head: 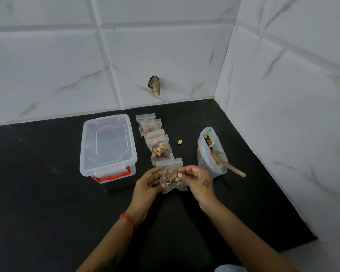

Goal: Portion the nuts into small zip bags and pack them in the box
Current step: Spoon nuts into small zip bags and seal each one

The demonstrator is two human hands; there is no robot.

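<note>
From the head view, you are holding a small zip bag [172,176] of nuts just above the black table [47,193], between both hands. Your left hand [148,182] is cupping its left edge with fingers curled round it, and your right hand [194,178] is pinching the right side near the top, thumb and fingertips pressed onto the plastic. You are probably sealing the zip strip (whether it is fully closed cannot be told from here).

A row of filled bags [157,140] is lying just beyond, running away from you, beside the clear box [108,146]. The box's lid is sitting on and its red handle is facing you, so nothing is going in yet.

To the right, the supply bag [211,152] is standing open with a spoon [227,163] poking out, and one loose nut [180,142] is lying between it and the row.

The risks from here: if you are leaving the seal partly open, nuts may be spilling once the bag is tipped toward the box. Your right forearm is passing near the spoon handle, and a nudge could be toppling the supply bag. The box lid also needs opening first.
</note>
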